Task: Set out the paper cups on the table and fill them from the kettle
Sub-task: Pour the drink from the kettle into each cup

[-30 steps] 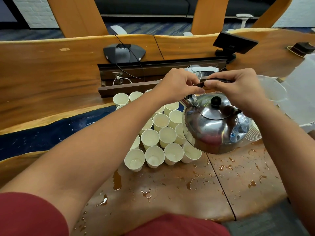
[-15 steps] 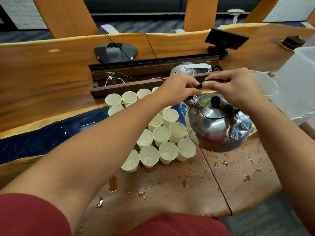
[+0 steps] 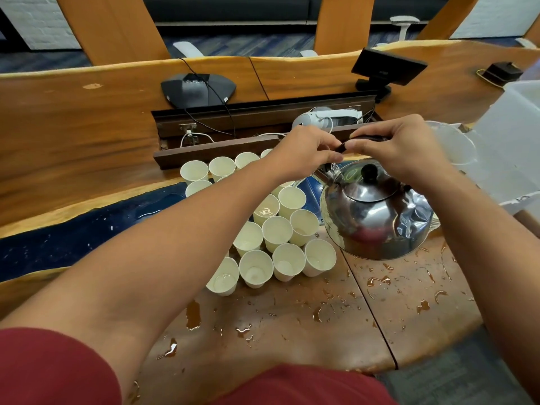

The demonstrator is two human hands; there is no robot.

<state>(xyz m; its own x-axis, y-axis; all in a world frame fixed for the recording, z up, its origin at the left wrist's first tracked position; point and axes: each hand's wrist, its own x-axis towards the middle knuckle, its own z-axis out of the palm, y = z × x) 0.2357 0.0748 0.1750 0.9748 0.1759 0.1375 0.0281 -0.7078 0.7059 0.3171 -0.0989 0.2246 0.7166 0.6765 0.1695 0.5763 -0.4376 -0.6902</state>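
Both hands up on the dark curved handle (image 3: 362,139) of the shiny round steel kettle (image 3: 377,211). Left hand (image 3: 304,152) curled round the handle's left end, fingers wrapped; right hand (image 3: 400,150) gripping the right part, thumb and fingers closed on it. Kettle has a black knob lid (image 3: 369,171), sits tilted toward the left, spout side near the cups; whether its base touches the table, cannot tell.

Cream paper cups (image 3: 277,235) packed in a tight cluster just left of the kettle, rims touching, most upright, some with water in the bottom. More cups in a row further back (image 3: 222,168), close against the dark wooden cable trough lip (image 3: 216,152). The left forearm crosses over part of the cluster and hides some cups.

Brown wooden table (image 3: 263,331) is wet, puddles and drops scattered near the front edge and under the kettle. Dark blue inlay strip (image 3: 73,232) runs left, open. Front table edge near the red shirt (image 3: 292,387). Seam line runs from the kettle base to the front edge.

Right side is tight: translucent plastic bin (image 3: 508,147) and a clear plastic tub (image 3: 455,144) just beside the right hand. Black conference speaker (image 3: 198,89) and a small black angled screen (image 3: 388,67) at the back, well apart from the cups.
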